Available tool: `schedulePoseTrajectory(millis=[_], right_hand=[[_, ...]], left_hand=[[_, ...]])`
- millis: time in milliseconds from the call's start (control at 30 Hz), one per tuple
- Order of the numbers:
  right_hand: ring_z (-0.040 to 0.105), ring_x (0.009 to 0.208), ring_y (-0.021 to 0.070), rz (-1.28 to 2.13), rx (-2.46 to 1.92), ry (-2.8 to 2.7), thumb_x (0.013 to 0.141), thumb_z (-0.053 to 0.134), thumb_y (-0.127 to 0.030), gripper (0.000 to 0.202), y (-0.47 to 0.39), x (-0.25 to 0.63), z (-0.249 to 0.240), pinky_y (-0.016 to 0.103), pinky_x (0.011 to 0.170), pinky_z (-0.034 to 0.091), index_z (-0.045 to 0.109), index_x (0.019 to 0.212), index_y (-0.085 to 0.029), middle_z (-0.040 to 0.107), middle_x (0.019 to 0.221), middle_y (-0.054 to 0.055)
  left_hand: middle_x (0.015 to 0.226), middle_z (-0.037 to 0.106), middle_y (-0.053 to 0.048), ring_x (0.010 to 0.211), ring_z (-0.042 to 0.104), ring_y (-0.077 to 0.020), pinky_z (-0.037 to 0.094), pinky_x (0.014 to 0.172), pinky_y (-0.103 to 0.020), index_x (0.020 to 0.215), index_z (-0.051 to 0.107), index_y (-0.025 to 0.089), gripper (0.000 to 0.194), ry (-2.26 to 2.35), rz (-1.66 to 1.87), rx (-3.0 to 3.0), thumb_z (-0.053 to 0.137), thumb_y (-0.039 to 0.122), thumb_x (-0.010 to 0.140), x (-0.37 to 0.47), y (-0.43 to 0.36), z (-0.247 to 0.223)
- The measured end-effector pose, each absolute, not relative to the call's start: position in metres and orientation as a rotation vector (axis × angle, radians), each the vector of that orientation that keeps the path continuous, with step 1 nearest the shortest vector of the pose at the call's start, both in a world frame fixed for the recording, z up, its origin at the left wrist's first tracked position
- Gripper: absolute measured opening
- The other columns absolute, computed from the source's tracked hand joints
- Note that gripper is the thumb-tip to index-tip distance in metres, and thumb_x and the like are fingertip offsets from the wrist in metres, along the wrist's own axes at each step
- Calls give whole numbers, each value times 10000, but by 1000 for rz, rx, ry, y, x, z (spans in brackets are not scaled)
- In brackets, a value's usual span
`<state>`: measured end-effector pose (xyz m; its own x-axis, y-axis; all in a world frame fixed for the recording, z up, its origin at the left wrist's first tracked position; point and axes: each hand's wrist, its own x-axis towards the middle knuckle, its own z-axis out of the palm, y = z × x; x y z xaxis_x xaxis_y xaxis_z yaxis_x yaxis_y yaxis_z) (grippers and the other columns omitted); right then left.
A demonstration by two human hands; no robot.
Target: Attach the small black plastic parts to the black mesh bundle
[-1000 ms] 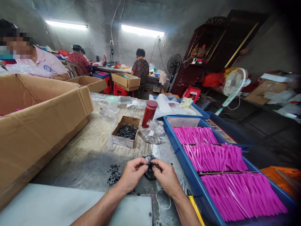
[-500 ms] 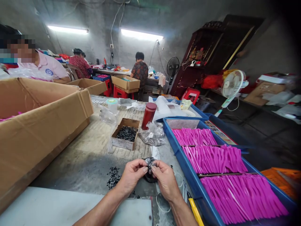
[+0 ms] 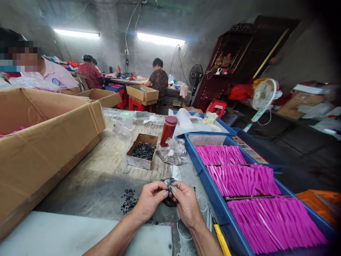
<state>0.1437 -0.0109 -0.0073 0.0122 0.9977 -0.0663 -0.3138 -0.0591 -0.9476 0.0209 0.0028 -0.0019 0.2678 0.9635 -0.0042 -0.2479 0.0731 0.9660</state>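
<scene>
My left hand [image 3: 150, 199] and my right hand [image 3: 186, 201] meet in front of me, thumbs and fingertips pinched close together. What they pinch is too small to make out. Right behind and below the fingertips is a dark round object [image 3: 169, 202], partly covered by them. A loose pile of small black pieces [image 3: 129, 201] lies on the table left of my left hand. Farther back, a small cardboard box [image 3: 140, 163] holds many similar black pieces. A yellow-handled tool [image 3: 221, 239] lies to the right of my right wrist.
A blue tray [image 3: 213, 202] with rows of magenta strips stands on the right. On the left is a large cardboard box [image 3: 53, 142]. A red canister [image 3: 168, 131] and a plastic bag [image 3: 173, 153] stand behind my hands. Several people sit beyond the table.
My hands are almost unmoved, with the fingertips shifted slightly. At the back, the seated person in the dark patterned shirt has an arm reaching farther toward the open box.
</scene>
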Motion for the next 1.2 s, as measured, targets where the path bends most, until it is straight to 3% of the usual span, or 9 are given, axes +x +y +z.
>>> schedulePoseTrajectory(millis=[633,1200], right_hand=[[333,465,69,1412,-970,-831,619,636,-310,190,-11,140,-3,191,455,244,557,595,-138,478,505,-36],[314,463,74,1433,-932,-739,597,658,-327,223,-13,134,1,203,451,231,544,543,-143,447,487,-35]], left_hand=[[591,543,0,586,485,-117,392,582,-211,614,576,118,95,923,1132,1344,567,203,658,18,2,-2],[594,553,-10,595,506,-129,402,583,-210,584,577,126,97,1028,1187,1466,537,157,667,19,0,-4]])
